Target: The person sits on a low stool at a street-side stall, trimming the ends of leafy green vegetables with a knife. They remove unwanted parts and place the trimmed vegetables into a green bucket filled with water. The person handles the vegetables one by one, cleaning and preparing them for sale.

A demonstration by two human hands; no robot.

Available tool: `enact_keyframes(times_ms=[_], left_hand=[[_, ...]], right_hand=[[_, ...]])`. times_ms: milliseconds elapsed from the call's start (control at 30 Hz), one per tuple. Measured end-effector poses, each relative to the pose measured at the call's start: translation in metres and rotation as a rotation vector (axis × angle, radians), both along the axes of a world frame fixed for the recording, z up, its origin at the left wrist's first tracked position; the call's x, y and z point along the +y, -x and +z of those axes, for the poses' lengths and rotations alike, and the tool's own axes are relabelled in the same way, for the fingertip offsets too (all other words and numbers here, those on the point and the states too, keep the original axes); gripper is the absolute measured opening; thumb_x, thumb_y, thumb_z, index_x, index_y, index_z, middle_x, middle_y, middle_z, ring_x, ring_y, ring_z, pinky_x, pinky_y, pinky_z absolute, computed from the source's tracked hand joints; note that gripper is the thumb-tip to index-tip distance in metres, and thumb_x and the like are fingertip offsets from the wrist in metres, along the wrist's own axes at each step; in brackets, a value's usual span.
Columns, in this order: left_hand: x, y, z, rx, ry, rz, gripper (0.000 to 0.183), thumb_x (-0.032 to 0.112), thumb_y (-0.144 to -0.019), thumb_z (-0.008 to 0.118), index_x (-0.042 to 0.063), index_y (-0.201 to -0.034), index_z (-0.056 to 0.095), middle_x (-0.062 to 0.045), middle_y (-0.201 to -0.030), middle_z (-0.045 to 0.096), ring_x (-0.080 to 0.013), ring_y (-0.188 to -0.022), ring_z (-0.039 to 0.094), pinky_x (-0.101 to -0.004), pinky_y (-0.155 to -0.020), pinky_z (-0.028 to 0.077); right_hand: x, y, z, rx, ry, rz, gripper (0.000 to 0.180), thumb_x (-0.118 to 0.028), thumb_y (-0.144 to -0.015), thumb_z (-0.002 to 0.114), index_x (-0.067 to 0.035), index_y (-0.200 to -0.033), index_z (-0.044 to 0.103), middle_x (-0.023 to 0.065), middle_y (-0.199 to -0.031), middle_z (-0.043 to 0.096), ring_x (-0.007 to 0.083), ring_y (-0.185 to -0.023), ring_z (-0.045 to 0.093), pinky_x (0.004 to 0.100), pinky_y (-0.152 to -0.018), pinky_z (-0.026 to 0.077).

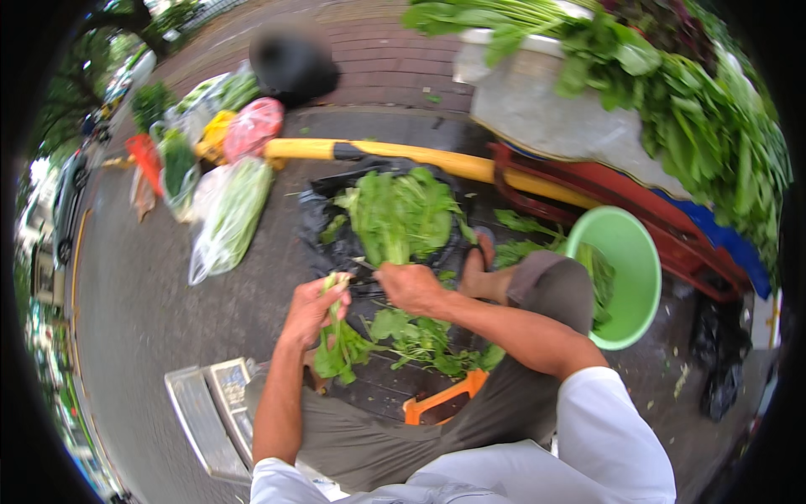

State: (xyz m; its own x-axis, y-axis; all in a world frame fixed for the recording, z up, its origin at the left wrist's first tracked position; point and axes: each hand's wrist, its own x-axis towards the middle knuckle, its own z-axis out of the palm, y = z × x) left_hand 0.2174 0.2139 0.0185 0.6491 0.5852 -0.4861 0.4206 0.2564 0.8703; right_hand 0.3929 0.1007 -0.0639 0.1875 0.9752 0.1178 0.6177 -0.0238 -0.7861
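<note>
My left hand (318, 310) is closed around a small bunch of leafy greens (343, 353), stems up and leaves hanging down. Close to its right, my right hand (412, 288) is closed at the base of the larger pile of greens; a thin, light object shows between the two hands, too blurred to name, and I cannot tell what this hand grips. The pile of leafy greens (403, 211) lies on a black plastic bag (321, 217) on the ground. Loose leaves (422, 337) are scattered below my hands, between my legs.
A green plastic bucket (642, 290) with greens inside stands right of my knee. Bagged vegetables (233, 217) lie at the upper left. A yellow pole (441, 157) crosses behind the pile. A scale (211, 416) is at lower left, an orange plastic stool (441, 400) below, a vegetable-laden stall (541, 107) upper right.
</note>
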Motion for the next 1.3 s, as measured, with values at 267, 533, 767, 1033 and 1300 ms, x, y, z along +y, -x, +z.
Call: enact_keyframes(times_ms=[267, 533, 767, 1033, 1300], left_hand=[[0.015, 0.028, 0.012, -0.243, 0.019, 0.186, 0.022, 0.018, -0.096, 0.055, 0.002, -0.110, 0.061, 0.001, -0.077, 0.060, -0.0056, -0.058, 0.053, -0.0176, -0.042, 0.029], [0.009, 0.039, 0.026, -0.358, -0.005, 0.319, 0.019, 0.019, -0.097, 0.055, 0.002, -0.104, 0.061, 0.001, -0.073, 0.058, -0.0065, -0.054, 0.054, -0.0182, -0.039, 0.027], [0.005, 0.026, 0.037, -0.407, -0.028, 0.291, 0.019, 0.022, -0.097, 0.055, 0.005, -0.100, 0.061, 0.001, -0.074, 0.059, -0.0058, -0.052, 0.053, -0.0183, -0.038, 0.026], [0.008, 0.042, 0.040, -0.422, -0.031, 0.361, 0.019, 0.020, -0.099, 0.050, 0.003, -0.100, 0.058, -0.002, -0.075, 0.059, -0.0092, -0.057, 0.056, -0.0173, -0.039, 0.028], [0.009, 0.023, 0.027, -0.615, -0.070, 0.277, 0.020, 0.025, -0.099, 0.052, 0.006, -0.101, 0.057, 0.000, -0.076, 0.059, -0.0056, -0.059, 0.054, -0.0183, -0.042, 0.030]], right_hand=[[0.006, 0.017, -0.061, -0.218, 0.271, 0.148, 0.026, -0.020, -0.087, 0.053, 0.005, -0.091, 0.058, 0.0245, -0.080, 0.065, 0.0407, -0.075, 0.065, 0.0481, -0.069, 0.053], [-0.014, 0.023, -0.108, -0.381, 0.661, 0.577, 0.052, -0.006, -0.076, 0.053, -0.007, -0.127, 0.052, 0.0204, -0.091, 0.067, 0.0386, -0.085, 0.066, 0.0492, -0.071, 0.052], [-0.021, 0.013, -0.136, -0.494, 0.757, 0.640, 0.048, -0.007, -0.079, 0.054, -0.009, -0.127, 0.052, 0.0195, -0.094, 0.067, 0.0377, -0.089, 0.065, 0.0483, -0.074, 0.052], [-0.002, 0.042, -0.172, -0.505, 0.614, 0.531, 0.025, -0.008, -0.074, 0.058, -0.003, -0.098, 0.063, 0.0198, -0.089, 0.066, 0.0376, -0.087, 0.065, 0.0469, -0.074, 0.053], [0.044, 0.015, -0.040, 0.316, 0.188, -0.063, 0.033, -0.018, -0.091, 0.060, 0.003, -0.117, 0.060, 0.0097, -0.084, 0.069, 0.0157, -0.070, 0.061, 0.0295, -0.066, 0.049]])
